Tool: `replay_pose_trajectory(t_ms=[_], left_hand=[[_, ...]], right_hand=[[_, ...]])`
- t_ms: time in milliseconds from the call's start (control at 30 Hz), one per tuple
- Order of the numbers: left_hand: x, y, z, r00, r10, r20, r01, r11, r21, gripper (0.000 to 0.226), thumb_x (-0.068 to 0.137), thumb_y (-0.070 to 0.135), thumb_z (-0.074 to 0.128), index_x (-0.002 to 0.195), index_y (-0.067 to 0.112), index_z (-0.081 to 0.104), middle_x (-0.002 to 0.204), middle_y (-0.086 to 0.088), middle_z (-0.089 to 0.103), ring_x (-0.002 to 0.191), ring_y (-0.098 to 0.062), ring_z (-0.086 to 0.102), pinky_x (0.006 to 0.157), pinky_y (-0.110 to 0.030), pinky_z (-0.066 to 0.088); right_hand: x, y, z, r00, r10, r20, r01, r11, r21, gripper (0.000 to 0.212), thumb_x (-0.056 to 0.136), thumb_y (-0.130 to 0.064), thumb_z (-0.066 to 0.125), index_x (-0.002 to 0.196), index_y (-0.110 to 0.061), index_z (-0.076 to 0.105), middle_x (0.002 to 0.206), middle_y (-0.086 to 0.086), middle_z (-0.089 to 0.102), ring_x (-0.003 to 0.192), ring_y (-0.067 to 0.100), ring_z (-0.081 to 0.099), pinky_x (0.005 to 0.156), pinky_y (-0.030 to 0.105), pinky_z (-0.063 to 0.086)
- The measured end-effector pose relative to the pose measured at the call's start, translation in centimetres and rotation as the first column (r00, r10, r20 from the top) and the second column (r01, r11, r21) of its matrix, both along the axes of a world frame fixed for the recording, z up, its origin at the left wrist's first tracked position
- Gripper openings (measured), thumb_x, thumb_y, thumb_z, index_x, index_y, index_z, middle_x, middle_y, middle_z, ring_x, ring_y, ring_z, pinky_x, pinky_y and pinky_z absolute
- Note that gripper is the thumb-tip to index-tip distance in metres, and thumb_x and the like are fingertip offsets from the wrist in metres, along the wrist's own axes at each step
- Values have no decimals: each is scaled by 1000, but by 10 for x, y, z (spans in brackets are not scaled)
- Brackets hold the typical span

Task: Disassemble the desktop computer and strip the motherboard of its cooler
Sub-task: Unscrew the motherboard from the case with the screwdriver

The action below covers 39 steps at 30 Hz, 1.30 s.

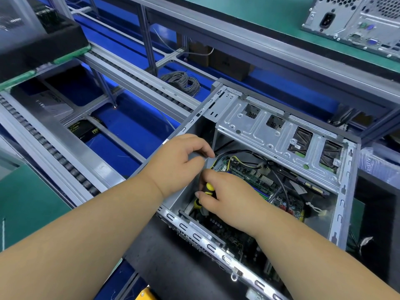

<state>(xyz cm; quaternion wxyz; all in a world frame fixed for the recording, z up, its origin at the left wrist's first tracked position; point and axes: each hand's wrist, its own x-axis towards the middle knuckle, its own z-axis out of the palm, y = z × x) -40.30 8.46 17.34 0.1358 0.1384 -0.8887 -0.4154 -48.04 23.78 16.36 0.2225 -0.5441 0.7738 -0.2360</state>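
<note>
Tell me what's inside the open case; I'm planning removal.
Inside the case: motherboard, cables, right hand gripping a screwdriver. Its tip and the cooler are hidden.

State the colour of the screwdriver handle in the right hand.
Yellow and black screwdriver handle, head view.

The open computer case (281, 169) lies near and right, the motherboard (255, 187) inside it under the drive cage (281, 131). A conveyor track (65, 161) runs to its left. A cable coil (181, 82) lies beyond, and a second computer (357, 22) stands far right.
</note>
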Motion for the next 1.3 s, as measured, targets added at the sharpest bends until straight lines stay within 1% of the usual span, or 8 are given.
replay_pose_trajectory(t_ms=[300, 533, 633, 733, 867, 1067, 1200, 1300], left_hand=[[1, 1, 2, 1000, -9, 5, 9, 1000, 16, 35, 72, 14, 45, 91, 27, 71, 94, 11, 64, 99, -4, 57, 90, -24, 46], [7, 1, 7, 997, -40, -63, 41, 999, 21, 34, 90, 1, 51, 103, 26, 70, 103, 13, 64, 105, 0, 55, 90, -11, 37], [14, 9, 17, 991, -129, -39, 130, 991, 23, 22, 95, 20, 57, 113, 29, 67, 110, 15, 62, 110, 0, 54, 94, -9, 37], [18, 25, 30, 960, -271, 69, 269, 962, 33, 32, 87, 42, 66, 118, 35, 63, 105, 15, 63, 102, -3, 58, 92, -15, 44], [17, 55, 41, 944, -309, 119, 288, 943, 168, 29, 76, 42, 78, 104, 36, 68, 87, 12, 68, 79, -8, 62, 78, -23, 53], [7, 93, 45, 975, -213, 67, 211, 977, 35, 11, 79, 35, 78, 76, 38, 68, 71, 16, 66, 60, 3, 58, 55, -11, 45], [4, 132, 44, 965, -252, 76, 238, 959, 157, 14, 84, 35, 73, 73, 29, 67, 62, -6, 62, 50, -12, 51, 51, -27, 47], [0, 171, 41, 958, -274, 89, 266, 959, 96, 19, 87, 38, 68, 71, 26, 67, 61, 2, 59, 53, -9, 49, 54, -24, 44]], right_hand=[[-6, 9, 8, 979, -188, 78, 196, 974, -113, 13, 86, -39, 57, 82, -29, 50, 63, -7, 53, 58, 7, 47, 56, 33, 42], [-23, 35, 52, 861, -462, 212, 506, 819, -269, 7, 77, -35, 56, 74, -29, 56, 52, -4, 47, 44, 8, 38, 48, 28, 36], [-28, 58, 78, 806, -537, 249, 592, 711, -380, 11, 81, -26, 59, 70, -26, 56, 48, -12, 44, 41, 3, 35, 40, 15, 30], [-29, 84, 100, 757, -586, 289, 648, 623, -437, 14, 78, -32, 56, 72, -20, 55, 52, -7, 39, 50, 12, 35, 49, 26, 30], [-16, 114, 115, 714, -617, 330, 693, 558, -457, 18, 79, -34, 55, 73, -17, 52, 58, -5, 33, 58, 19, 31, 58, 35, 26], [6, 156, 118, 668, -681, 301, 717, 478, -508, 19, 80, -33, 53, 73, -16, 50, 56, -4, 35, 52, 14, 31, 53, 29, 25], [13, 196, 113, 606, -720, 339, 753, 382, -536, 18, 84, -31, 54, 73, -17, 52, 58, 5, 35, 51, 14, 32, 45, 25, 26], [16, 227, 105, 562, -739, 373, 785, 334, -521, 18, 88, -24, 55, 73, -15, 50, 65, 13, 36, 54, 16, 31, 45, 23, 24]])
